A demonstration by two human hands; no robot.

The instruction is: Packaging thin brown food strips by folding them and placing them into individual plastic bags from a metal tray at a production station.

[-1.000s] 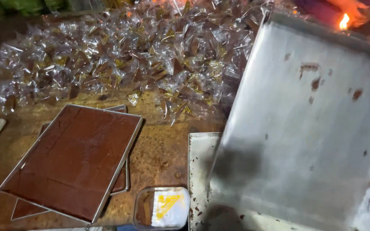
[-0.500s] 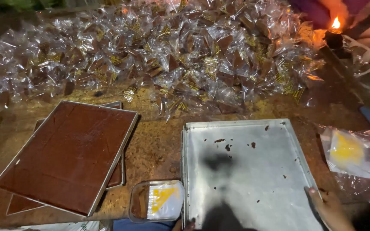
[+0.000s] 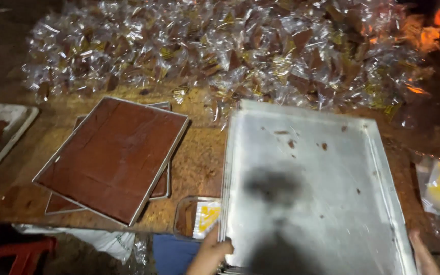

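Empty metal tray [image 3: 311, 193] now lies flat on the wooden table [image 3: 199, 163]
Raised a second ago; left hand [image 3: 211, 254] grips its near-left edge, right hand [image 3: 422, 253] at near-right corner, finger state unclear; filled trays [image 3: 113, 158] left of it

— Where does the picture look from?
— From a single head-worn camera, above the near edge of a wooden table [image 3: 199, 163], angled steeply down and forward.
— How close?
— Close: the empty metal tray [image 3: 311, 188] fills the lower right, with the left hand [image 3: 211, 254] and right hand [image 3: 423, 254] cut off by the bottom edge.
— And how far does it reach?
— To the heap of clear wrapped packets [image 3: 230, 51] along the top edge. With only one view, nothing is shared.
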